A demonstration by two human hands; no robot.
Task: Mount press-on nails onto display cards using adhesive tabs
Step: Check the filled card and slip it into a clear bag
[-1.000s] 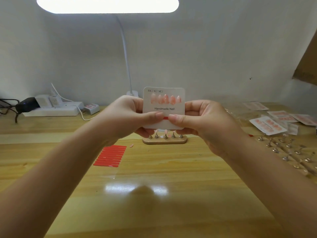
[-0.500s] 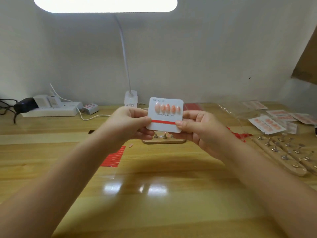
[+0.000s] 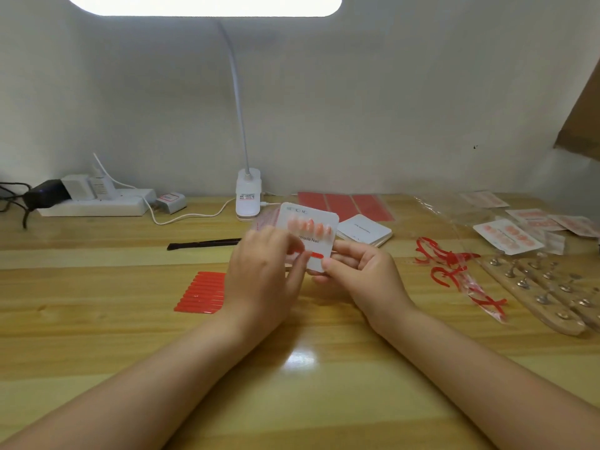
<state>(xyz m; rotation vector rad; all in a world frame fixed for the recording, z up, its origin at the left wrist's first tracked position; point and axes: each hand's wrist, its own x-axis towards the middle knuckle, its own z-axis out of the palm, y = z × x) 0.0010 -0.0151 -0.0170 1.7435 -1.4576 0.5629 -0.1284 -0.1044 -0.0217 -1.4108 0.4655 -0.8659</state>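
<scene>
I hold a white display card (image 3: 319,219) printed "Handmade Nail" above the desk, tilted. A row of several pink press-on nails (image 3: 308,226) is stuck across its upper half. A red adhesive strip (image 3: 316,255) runs along its lower part, mostly covered by fingers. My right hand (image 3: 360,271) grips the card's lower right corner. My left hand (image 3: 269,271) has its fingertips pinched at the left end of the red strip and hides the card's left side.
A sheet of red adhesive strips (image 3: 203,292) lies left of my hands. Blank cards (image 3: 365,230), red tab sheets (image 3: 344,204) and a lamp base (image 3: 248,198) stand behind. Peeled red liners (image 3: 454,271), wooden nail stands (image 3: 545,287) and finished cards (image 3: 506,237) are at right. A black tool (image 3: 204,244) lies left.
The card has come down lower and tilted. My left fingers have moved over the red strip, covering most of it. The view has dropped, hiding the small nail stand behind my hands.
</scene>
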